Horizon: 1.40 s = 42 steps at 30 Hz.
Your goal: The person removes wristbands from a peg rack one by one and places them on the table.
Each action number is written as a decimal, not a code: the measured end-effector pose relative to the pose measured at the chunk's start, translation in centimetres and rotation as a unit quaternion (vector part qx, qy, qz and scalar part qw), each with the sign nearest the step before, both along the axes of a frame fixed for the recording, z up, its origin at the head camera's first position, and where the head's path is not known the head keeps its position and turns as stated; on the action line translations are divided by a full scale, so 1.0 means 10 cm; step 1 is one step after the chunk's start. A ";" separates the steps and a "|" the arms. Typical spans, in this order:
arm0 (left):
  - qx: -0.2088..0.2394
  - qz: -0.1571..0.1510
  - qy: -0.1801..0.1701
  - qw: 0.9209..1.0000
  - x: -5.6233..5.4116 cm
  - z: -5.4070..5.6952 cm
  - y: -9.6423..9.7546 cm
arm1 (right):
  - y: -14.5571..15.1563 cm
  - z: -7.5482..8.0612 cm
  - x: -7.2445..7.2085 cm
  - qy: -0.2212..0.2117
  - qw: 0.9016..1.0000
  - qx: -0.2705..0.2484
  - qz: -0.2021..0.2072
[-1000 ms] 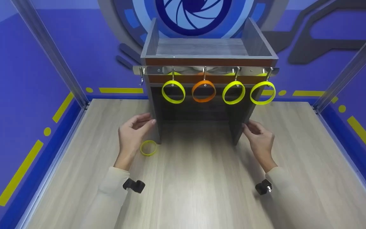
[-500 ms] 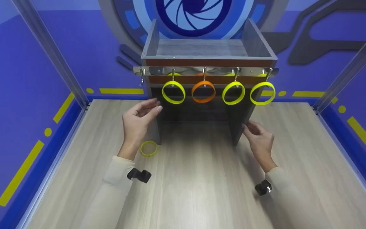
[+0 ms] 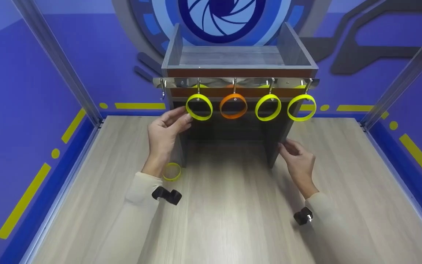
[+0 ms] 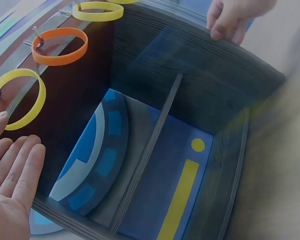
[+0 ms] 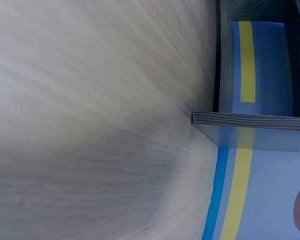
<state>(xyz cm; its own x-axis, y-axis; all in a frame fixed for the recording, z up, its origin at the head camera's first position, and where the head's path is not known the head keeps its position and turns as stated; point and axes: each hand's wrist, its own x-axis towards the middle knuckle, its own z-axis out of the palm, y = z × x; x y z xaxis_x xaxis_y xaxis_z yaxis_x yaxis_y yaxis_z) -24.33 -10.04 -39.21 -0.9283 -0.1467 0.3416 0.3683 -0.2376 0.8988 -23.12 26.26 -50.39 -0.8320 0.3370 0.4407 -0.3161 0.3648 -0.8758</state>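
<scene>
My left hand [image 3: 165, 134] is raised at the leftmost hanging yellow ring [image 3: 199, 118], its thumb and fingertips by the ring's lower left rim. In the left wrist view the fingers [image 4: 22, 172] are straight and spread from the thumb, with the ring [image 4: 41, 102] just above them; a pinch is not visible. My right hand [image 3: 300, 161] holds the right side panel [image 3: 277, 146] of the grey shelf by its front edge, thumb at the edge. An orange ring [image 3: 234, 116] and two more yellow rings hang on hooks farther right.
A metal hook rail [image 3: 225, 82] crosses the shelf front; its leftmost hook [image 3: 162, 90] bears no ring. A loose yellow ring [image 3: 172, 179] lies on the wooden table [image 3: 225, 212] by the shelf's left panel, partly behind my left wrist. Blue walls [image 3: 17, 110] enclose the table.
My left hand has moved up and right, from beside the shelf's left panel to the leftmost hanging yellow ring. The right hand has stayed at the right panel.
</scene>
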 end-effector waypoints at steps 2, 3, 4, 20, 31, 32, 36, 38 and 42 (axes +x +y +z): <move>0.012 -0.003 -0.004 1.000 0.00 0.01 0.01 | 0.03 -0.07 -0.04 -0.001 1.000 0.007 -0.004; 0.016 -0.002 -0.006 1.000 0.00 0.02 0.01 | 0.04 -0.10 -0.07 -0.002 1.000 0.011 -0.006; 0.020 -0.001 -0.006 1.000 0.00 0.03 0.01 | 0.06 -0.14 -0.09 -0.002 1.000 0.013 -0.007; 0.037 0.011 0.020 0.999 0.05 0.14 0.00 | 0.15 -0.23 -0.14 -0.005 1.000 0.017 -0.001; 0.046 0.025 0.033 0.998 0.10 0.22 -0.01 | 0.03 -0.07 -0.05 -0.013 1.000 0.011 -0.019; 0.048 0.025 0.034 0.998 0.11 0.23 -0.01 | 0.00 -0.03 -0.03 -0.011 1.000 0.012 -0.017; 0.057 0.027 0.033 0.997 0.13 0.26 -0.02 | -0.04 0.07 0.04 -0.001 1.000 0.019 -0.014; 0.064 0.026 0.032 0.997 0.15 0.27 -0.03 | -0.05 0.09 0.05 0.002 1.000 0.018 -0.013; 0.076 0.020 0.029 0.996 0.19 0.28 -0.05 | -0.06 0.09 0.05 0.006 1.000 0.012 -0.013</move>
<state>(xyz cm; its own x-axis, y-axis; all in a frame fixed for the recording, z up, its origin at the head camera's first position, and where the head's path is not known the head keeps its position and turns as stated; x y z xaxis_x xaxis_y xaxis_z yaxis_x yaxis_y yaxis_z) -22.46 -10.57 -36.41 -0.9001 -0.2382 0.3648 0.4302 -0.3536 0.8306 -22.60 25.65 -49.45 -0.8177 0.3478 0.4586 -0.3164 0.3939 -0.8630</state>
